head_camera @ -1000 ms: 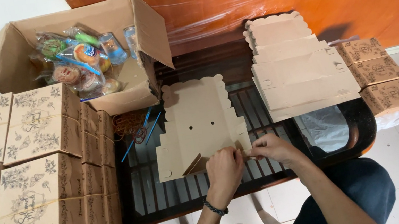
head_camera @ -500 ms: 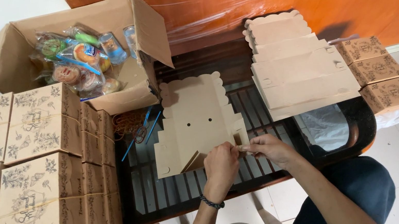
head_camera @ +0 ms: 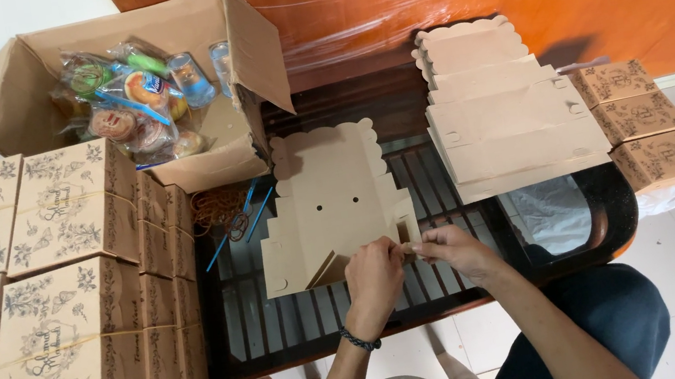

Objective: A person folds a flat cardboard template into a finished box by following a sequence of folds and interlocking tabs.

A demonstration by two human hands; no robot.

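The flat box blank [head_camera: 338, 203] lies on the dark slatted surface [head_camera: 456, 278], its near right corner pinched between both hands. The left hand [head_camera: 374, 277] and right hand [head_camera: 452, 251] are each closed in a grip on that corner flap. From there the blank stretches toward 11 o'clock, long axis running away from the person.

A large open brown carton [head_camera: 33, 91] at the desk's far left holds colourful wrapped snack packets [head_camera: 127, 100]. Closed kraft boxes with dark floral print [head_camera: 51, 282] stack at left; three more [head_camera: 640, 120] sit at right. A flat unfolded box [head_camera: 335, 203] lies mid-desk, flat blanks [head_camera: 507, 108] beside.
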